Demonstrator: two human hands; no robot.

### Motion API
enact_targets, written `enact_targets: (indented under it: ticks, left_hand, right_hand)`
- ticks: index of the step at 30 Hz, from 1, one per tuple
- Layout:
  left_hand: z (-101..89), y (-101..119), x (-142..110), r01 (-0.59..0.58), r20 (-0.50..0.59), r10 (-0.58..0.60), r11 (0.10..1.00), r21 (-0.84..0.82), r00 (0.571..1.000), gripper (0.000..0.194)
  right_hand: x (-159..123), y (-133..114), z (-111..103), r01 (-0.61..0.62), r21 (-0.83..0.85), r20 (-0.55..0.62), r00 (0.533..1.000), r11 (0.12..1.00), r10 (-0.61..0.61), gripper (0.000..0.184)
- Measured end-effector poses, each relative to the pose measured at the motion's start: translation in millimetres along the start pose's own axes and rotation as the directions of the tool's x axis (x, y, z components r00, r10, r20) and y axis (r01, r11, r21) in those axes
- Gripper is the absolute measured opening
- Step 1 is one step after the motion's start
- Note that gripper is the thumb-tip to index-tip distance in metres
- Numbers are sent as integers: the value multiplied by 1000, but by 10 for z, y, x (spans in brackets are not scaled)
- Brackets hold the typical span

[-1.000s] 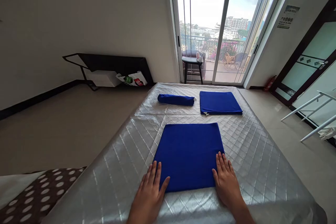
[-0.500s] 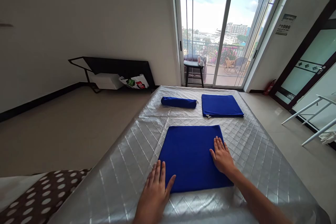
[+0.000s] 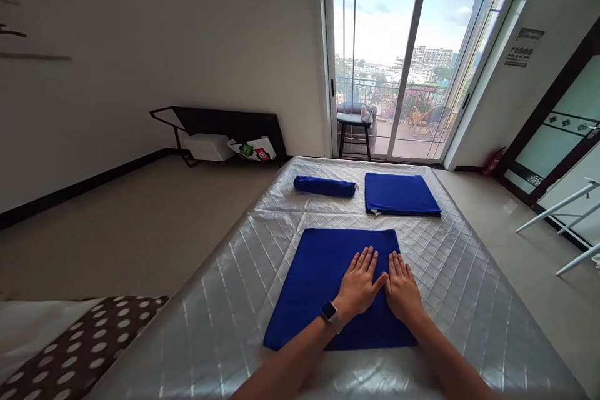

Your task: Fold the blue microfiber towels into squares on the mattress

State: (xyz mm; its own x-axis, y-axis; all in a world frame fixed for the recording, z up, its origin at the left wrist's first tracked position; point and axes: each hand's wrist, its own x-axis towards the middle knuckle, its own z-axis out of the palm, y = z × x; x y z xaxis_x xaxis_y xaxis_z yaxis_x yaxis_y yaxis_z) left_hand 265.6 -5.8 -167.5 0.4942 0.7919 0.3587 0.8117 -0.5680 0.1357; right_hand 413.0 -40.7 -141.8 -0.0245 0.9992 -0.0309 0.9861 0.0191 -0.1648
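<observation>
A blue cloth (image 3: 309, 287), folded into a flat, roughly square shape, lies in front of me on a silver quilted surface (image 3: 225, 300). My left hand (image 3: 360, 281) rests palm down on the cloth, right of its middle, fingers stretched out. Beside it, my right hand (image 3: 402, 287) lies flat along the cloth's right edge, open too. The left thumb touches or nearly touches the right hand. Farther off are a second folded blue cloth (image 3: 402, 194) and a rolled blue cloth (image 3: 324, 186).
A brown polka-dot fabric (image 3: 89, 344) is at the lower left. Against the wall stands a low black rack (image 3: 229, 122) with a white box (image 3: 209, 147) and a bag (image 3: 255, 149). Beyond the glass sliding door (image 3: 370, 25) is a stool (image 3: 355, 119). White metal legs (image 3: 557, 206) stand at right.
My left hand has moved from the cloth's left edge rightward onto its right half, close to the right hand. The right hand stays at the right edge. The view has shifted slightly left.
</observation>
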Motion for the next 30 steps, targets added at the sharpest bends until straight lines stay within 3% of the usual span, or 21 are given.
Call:
enact_targets:
  ticks: [5,10,13,17,23,30]
  left_hand:
    - [-98,-607,-264,149,42,-152,986,72,987,72]
    - [-232,-1409,-608,345,29,-352,928,144,935,82]
    - [-222,-1691,-743,419,4,-422,899,126,906,83]
    - [-173,-1762,-768,428,10,-432,897,108,902,82]
    - [-163,-1739,-741,425,14,-429,900,100,903,80]
    - [-68,-1820,-790,396,-19,-397,910,119,918,77]
  right_hand:
    - [-2,-42,-36,-27,38,23,999,999,27,63]
    - [-15,-75,-79,-40,48,57,998,998,37,63]
    - [-13,-84,-110,-61,16,88,994,998,60,63]
    - [101,-96,-210,-77,-31,118,990,997,80,63]
    - [587,-151,-351,34,-45,20,999,998,-33,61]
    - [846,-97,-116,-88,1,-60,994,996,88,64]
